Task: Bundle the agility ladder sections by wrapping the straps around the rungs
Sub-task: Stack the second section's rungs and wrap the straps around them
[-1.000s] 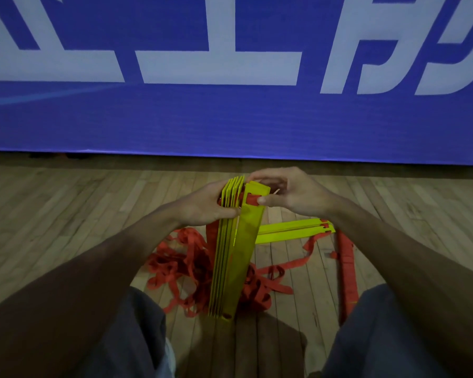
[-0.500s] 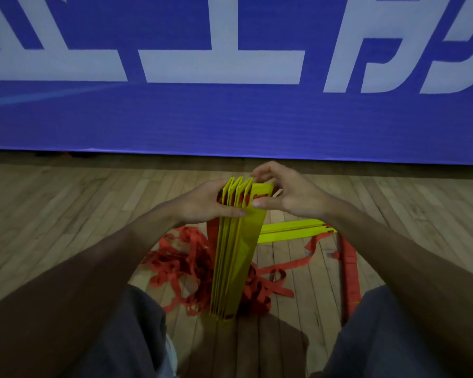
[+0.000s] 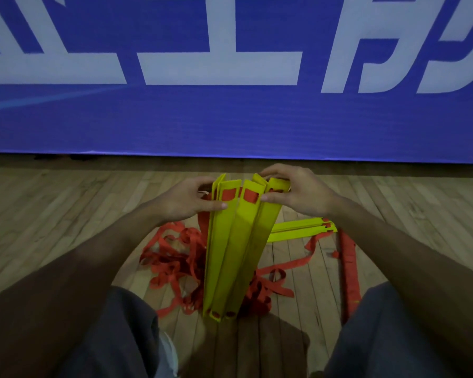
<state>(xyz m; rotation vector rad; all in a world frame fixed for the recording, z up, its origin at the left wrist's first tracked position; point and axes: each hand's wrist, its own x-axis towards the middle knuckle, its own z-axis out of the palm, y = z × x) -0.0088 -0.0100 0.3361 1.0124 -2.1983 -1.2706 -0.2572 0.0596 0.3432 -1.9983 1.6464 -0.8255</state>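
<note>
You hold the stack of flat yellow plastic rungs (image 3: 235,249) standing on end on the pale wooden floor (image 3: 66,214) between your knees. Your left hand (image 3: 186,203) clamps its top from nine o'clock, thumb across the front. Your right hand (image 3: 298,195) curls over it from three o'clock, thumb pinching the outer rung. The rungs look light, stiff and slick, so grip near the slotted ends. The tangled red webbing straps (image 3: 175,257), heaped at eight o'clock, look limp. Half a second ago the tops sat packed; now they fan apart.
</note>
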